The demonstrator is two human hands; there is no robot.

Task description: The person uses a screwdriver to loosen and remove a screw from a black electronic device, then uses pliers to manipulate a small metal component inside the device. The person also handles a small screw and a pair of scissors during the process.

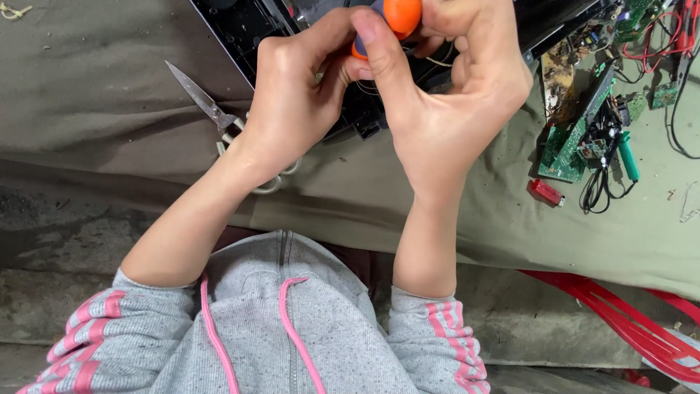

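Observation:
Both hands meet at the top middle around a screwdriver with an orange and blue handle (399, 16). My right hand (445, 95) wraps its fingers and thumb on the handle. My left hand (292, 95) pinches the tool lower down with thumb and fingers, over a black device casing (240, 25) that lies on the olive cloth (109, 102). The screwdriver's shaft and tip are hidden behind my hands.
Scissors with pale handles (208, 108) lie left of my left wrist. At the right lie green circuit boards (572, 138), tangled black and red wires (601, 186), a green-handled tool (628, 157) and a small red block (545, 192). A red plastic frame (620, 314) sits lower right.

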